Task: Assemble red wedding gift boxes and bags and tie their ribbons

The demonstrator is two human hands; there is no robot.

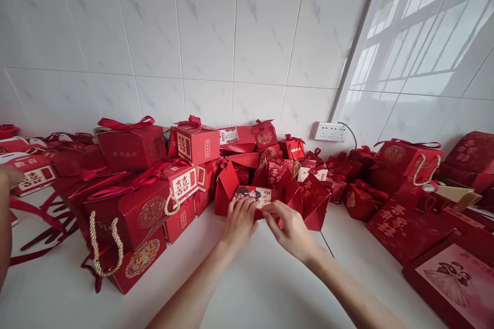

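In the middle of the table stands a red gift box [223, 208] with its side flaps raised. A printed panel [266, 195] with cartoon figures and characters faces up between the flaps. My left hand [240, 223] rests over the near left edge of the box, its fingers bent onto the panel and its thumb lower down. Close beside it, my right hand [289, 229] pinches at the near edge, thumb and fingertips together. The exact part of the box between those fingertips is too small to make out. Another red box [314, 205] touches its right side.
Stacked red gift boxes [142, 211] with ribbons and rope handles stand on the left. More boxes [409, 226] lie on the right, near a pink printed box [455, 277]. Another person's arm [4, 221] enters at the left edge. Behind is a tiled wall with a socket strip [329, 132].
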